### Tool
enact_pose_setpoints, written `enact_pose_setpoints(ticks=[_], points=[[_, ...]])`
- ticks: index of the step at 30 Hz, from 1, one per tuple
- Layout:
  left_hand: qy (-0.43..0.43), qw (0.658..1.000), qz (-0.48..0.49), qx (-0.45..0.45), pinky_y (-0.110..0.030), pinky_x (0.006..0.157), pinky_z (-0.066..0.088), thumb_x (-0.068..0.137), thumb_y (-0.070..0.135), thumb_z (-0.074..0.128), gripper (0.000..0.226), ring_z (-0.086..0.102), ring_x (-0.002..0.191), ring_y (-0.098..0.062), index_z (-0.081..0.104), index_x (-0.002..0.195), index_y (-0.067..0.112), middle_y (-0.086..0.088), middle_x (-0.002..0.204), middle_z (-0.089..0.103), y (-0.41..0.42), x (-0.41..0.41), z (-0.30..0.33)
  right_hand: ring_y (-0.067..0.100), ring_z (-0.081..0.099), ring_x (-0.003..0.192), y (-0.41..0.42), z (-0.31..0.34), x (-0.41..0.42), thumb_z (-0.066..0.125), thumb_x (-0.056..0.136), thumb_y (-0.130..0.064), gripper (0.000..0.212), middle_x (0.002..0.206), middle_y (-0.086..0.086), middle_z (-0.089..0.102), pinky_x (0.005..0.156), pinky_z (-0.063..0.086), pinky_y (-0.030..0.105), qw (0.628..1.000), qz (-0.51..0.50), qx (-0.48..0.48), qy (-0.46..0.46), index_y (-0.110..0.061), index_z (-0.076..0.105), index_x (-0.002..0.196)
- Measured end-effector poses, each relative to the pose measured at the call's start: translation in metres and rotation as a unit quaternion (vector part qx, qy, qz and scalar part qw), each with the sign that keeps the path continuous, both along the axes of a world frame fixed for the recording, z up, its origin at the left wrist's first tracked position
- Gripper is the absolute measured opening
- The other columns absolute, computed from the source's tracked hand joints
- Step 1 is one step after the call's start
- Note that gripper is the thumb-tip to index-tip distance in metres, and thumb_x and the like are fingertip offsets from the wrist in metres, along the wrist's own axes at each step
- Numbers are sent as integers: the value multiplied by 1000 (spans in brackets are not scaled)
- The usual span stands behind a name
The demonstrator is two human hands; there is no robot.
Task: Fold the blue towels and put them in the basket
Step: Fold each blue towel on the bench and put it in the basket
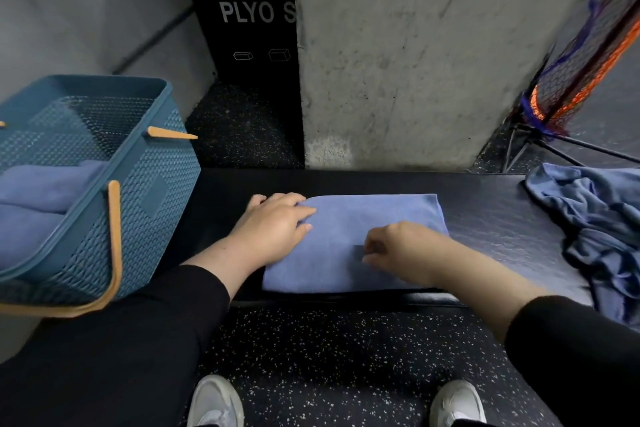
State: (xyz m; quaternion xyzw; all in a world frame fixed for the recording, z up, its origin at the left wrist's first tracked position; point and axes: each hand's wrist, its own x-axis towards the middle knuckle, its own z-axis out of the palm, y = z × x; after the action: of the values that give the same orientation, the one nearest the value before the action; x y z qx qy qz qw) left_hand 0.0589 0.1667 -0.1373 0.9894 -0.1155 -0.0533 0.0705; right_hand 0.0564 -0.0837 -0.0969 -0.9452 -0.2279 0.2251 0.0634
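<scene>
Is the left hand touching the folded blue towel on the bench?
Touching. The head view shows the left hand lying on the folded towel, fingers overlapping its left edge.

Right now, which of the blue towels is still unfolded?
The crumpled towel at the bench's right end. The towel under both hands lies flat as a neat rectangle, and the ones in the basket look folded.

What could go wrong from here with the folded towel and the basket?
1. The towel lies near the front edge of the bench; a pull toward the body may drag it onto the floor.
2. The right hand seems to pinch only the top layer, so lifting there could undo the fold.
3. The basket sits tilted at the left with towels already inside; a careless push may tip it.
</scene>
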Motion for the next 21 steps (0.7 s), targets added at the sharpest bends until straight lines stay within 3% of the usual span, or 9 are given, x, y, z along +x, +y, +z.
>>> enact_pose_setpoints(ticks=[4, 7, 10, 13, 15, 16, 17, 19, 21], points=[[0, 999, 38, 34, -38, 98, 27, 101, 48, 43, 31, 47, 115, -15, 64, 120, 35, 10, 122, 53, 5, -2, 2, 23, 56, 112, 2, -10, 4, 49, 96, -52, 35, 115, -1, 56, 94, 46, 42, 997, -35, 4, -63, -26, 63, 114], [1, 996, 43, 74, -38, 91, 30, 101, 48, 40, 33, 50, 101, -16, 69, 106, 33, 9, 99, 51, 9, -7, 8, 21, 44, 131, 2, -20, 7, 44, 96, -56, 46, 135, -3, 47, 106, 34, 53, 993, -27, -47, -107, -27, 52, 131], [69, 997, 14, 9, -39, 76, 44, 98, 53, 42, 46, 56, 82, -19, 62, 76, 18, 1, 80, 52, 13, -17, 15, 17, 17, 149, 2, -31, 10, 42, 100, -48, 53, 159, -7, 20, 112, 12, 68, 990, -18, -60, -127, -28, 33, 149], [82, 995, -12, -48, -42, 66, 47, 95, 56, 47, 52, 54, 70, -17, 52, 67, 12, -3, 76, 52, 21, -28, 17, 17, 21, 147, -1, -38, 14, 50, 98, -40, 46, 159, -5, 24, 111, 18, 63, 985, -41, 2, -170, -29, 44, 142], [29, 996, -38, -72, -38, 77, 49, 96, 49, 52, 33, 53, 83, -8, 67, 80, 25, 8, 88, 53, 27, -31, 15, 22, 45, 130, -4, -39, 13, 58, 92, -35, 34, 145, -4, 43, 96, 37, 49, 970, -31, 20, -241, -30, 58, 125], [11, 995, -54, -80, -33, 86, 46, 96, 46, 55, 19, 51, 94, -5, 71, 99, 34, 15, 101, 53, 30, -32, 13, 24, 53, 115, -3, -38, 12, 60, 89, -33, 27, 132, -5, 51, 84, 41, 42, 962, -16, 28, -273, -30, 62, 116], [5, 995, -72, -66, -31, 94, 41, 96, 44, 58, 24, 47, 105, -4, 67, 118, 40, 19, 114, 49, 32, -32, 11, 24, 56, 102, -3, -37, 9, 61, 88, -32, 21, 119, -6, 54, 75, 41, 38, 955, 2, 46, -293, -30, 64, 108], [30, 995, -93, -35, -30, 101, 32, 96, 46, 58, 38, 40, 118, -4, 57, 134, 44, 21, 128, 42, 35, -32, 3, 21, 57, 90, -5, -36, 1, 56, 90, -37, 15, 103, -9, 53, 70, 40, 37, 947, 61, 103, -298, -31, 64, 101], [39, 995, -92, -26, -30, 104, 27, 95, 52, 56, 41, 37, 122, -5, 54, 136, 47, 22, 131, 40, 36, -32, 1, 16, 58, 95, -10, -34, -11, 49, 93, -50, 25, 105, -12, 54, 77, 44, 37, 951, 118, 157, -240, -35, 63, 106]])
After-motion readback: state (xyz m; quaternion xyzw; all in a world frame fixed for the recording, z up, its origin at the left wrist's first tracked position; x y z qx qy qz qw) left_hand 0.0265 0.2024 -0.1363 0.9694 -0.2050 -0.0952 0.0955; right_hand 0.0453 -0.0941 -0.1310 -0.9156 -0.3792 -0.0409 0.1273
